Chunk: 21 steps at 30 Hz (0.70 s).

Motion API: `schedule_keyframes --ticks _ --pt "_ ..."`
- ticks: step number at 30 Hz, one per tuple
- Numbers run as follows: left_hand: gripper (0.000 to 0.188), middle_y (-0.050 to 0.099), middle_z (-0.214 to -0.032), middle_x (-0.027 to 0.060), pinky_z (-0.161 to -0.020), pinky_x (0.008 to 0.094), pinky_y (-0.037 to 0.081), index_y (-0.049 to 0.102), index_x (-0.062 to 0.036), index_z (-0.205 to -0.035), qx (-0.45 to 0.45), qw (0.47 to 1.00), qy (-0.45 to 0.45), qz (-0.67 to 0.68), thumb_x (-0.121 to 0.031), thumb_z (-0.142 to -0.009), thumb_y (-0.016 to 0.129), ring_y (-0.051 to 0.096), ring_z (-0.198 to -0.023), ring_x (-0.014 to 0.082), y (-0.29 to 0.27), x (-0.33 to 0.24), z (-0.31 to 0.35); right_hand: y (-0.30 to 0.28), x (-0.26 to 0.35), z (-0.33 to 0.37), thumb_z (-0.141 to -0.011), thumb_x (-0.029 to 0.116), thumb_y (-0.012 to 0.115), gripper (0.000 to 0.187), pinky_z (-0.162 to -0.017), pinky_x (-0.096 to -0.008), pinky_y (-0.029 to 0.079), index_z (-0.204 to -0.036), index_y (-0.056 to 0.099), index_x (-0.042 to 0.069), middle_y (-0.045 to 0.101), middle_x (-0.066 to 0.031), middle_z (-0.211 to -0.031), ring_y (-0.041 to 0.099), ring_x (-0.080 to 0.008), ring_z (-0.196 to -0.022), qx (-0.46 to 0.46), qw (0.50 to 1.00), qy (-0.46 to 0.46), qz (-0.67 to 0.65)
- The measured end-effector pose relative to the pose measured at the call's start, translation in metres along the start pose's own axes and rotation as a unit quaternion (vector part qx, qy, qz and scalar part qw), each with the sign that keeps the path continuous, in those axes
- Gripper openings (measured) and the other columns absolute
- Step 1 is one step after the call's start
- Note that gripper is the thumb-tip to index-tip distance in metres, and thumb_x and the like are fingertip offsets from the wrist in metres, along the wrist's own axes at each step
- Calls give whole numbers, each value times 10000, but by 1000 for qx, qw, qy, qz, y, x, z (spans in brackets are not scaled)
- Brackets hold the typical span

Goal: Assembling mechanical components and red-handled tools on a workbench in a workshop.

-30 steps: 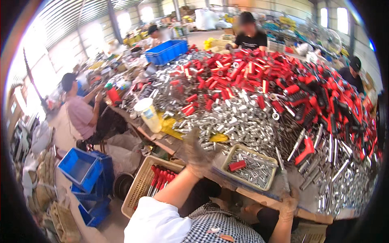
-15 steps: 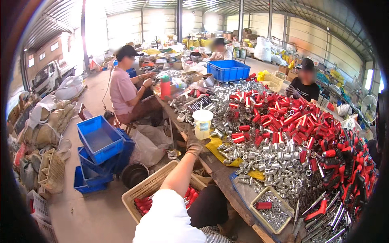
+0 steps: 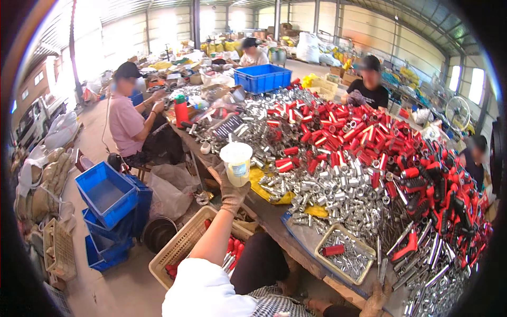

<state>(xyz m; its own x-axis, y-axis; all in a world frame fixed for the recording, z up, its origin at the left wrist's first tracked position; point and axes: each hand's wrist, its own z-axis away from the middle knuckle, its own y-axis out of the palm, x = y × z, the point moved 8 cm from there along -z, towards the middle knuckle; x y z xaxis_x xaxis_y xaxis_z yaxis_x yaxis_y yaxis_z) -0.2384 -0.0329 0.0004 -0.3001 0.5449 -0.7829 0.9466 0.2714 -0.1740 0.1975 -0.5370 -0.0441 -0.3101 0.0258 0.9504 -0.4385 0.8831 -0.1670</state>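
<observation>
The right hand [image 3: 376, 302] is cut off by the lower edge and blurred; its fingers are near a metal bar [image 3: 383, 270], but I cannot tell whether its grip is closed on it. The left forearm [image 3: 212, 235] and white sleeve [image 3: 198, 290] hide part of the crate [image 3: 182, 239] and its red-handled tools. The gloved left hand [image 3: 232, 195] covers the cup's lower end, so whether the base touches anything cannot be told.

The cup [image 3: 236, 158] is pale and translucent, wide at the top, yellowish lower down, with a small label and a thin straw rising from its top. It is upright at the near edge of the worktop [image 3: 265, 214], just beside a yellow sheet [image 3: 260, 182] and the metal parts [image 3: 338, 185].

The left grip is closed around the cup from below, fingers wrapped against its side.
</observation>
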Motion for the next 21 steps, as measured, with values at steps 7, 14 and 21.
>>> schedule_keyframes --ticks 7,14,21 --pt "546 437 -1422 98 -1073 452 397 298 -141 -1445 216 893 -72 388 -363 -967 441 454 -1292 275 40 -104 103 -2 -10 -5 -803 130 665 368 -763 -327 457 -1092 618 -94 600 -131 -932 544 -198 -835 -46 998 17 32" --pt "652 616 -1163 156 -951 398 492 449 -24 -1293 390 813 -58 429 -227 -764 770 610 -1100 287 58 -222 194 6 -7 -4 -817 206 675 404 -538 -224 367 -1130 617 -43 568 -11 -779 478 -85 -615 -18 999 19 -37" --pt "775 629 -1044 150 -791 426 505 439 -4 -1274 432 800 197 367 -227 -657 851 634 -936 324 66 -281 245 5 15 1 -839 131 694 384 -827 -259 468 -1179 613 -29 631 -57 -1073 570 -130 -929 -32 999 -19 -23"
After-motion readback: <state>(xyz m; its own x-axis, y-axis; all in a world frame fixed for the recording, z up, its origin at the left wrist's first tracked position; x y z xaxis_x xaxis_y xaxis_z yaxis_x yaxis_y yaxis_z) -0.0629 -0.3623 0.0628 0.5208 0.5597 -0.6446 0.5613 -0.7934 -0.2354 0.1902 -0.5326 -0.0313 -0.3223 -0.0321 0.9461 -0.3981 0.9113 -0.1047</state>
